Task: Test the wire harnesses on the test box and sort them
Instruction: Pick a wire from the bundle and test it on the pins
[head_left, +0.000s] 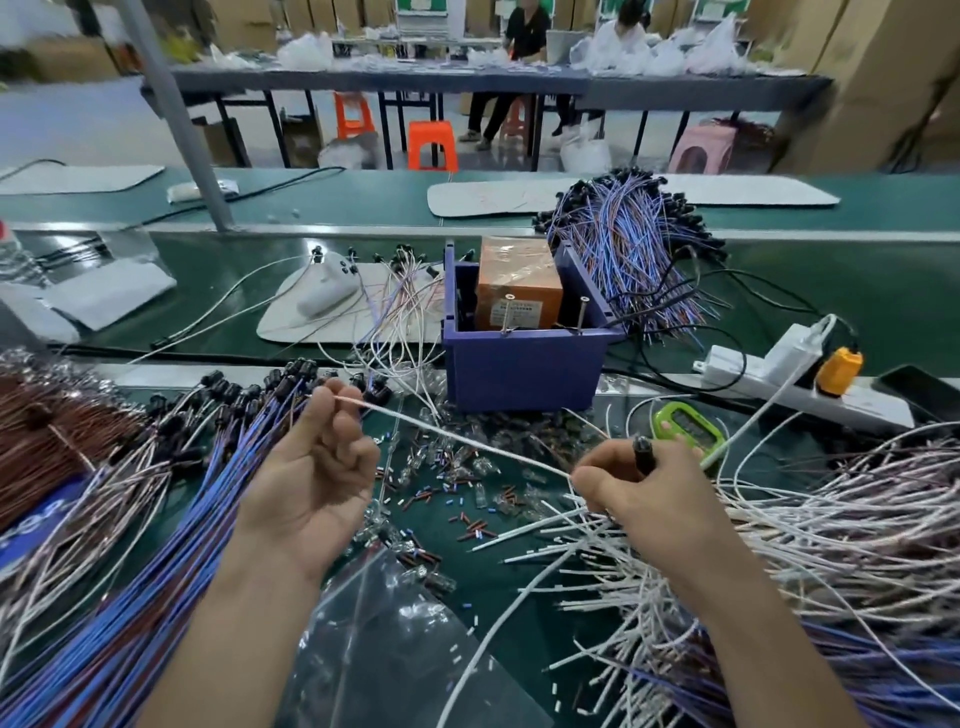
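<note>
Two bare hands stretch one white wire harness (457, 441) between them above a green bench (218, 275). The left hand (317, 462) pinches one end; the right hand (644, 488) pinches the other and grips a black connector (642, 453). The blue test box (519, 364) stands behind them, and harness piles (831, 519) lie to either side.

Nothing here can actually be read. The orange box (519, 275) in the purple bin (524, 364) at the middle of the desk has a pale label (513, 307) on its near face, but the print is too small to make out. At the desk's left edge, a blue sheet (31, 514) shows bits of white lettering, mostly covered by wires. The green counter (688, 428) toward the right has a dark display with no legible digits.
</note>
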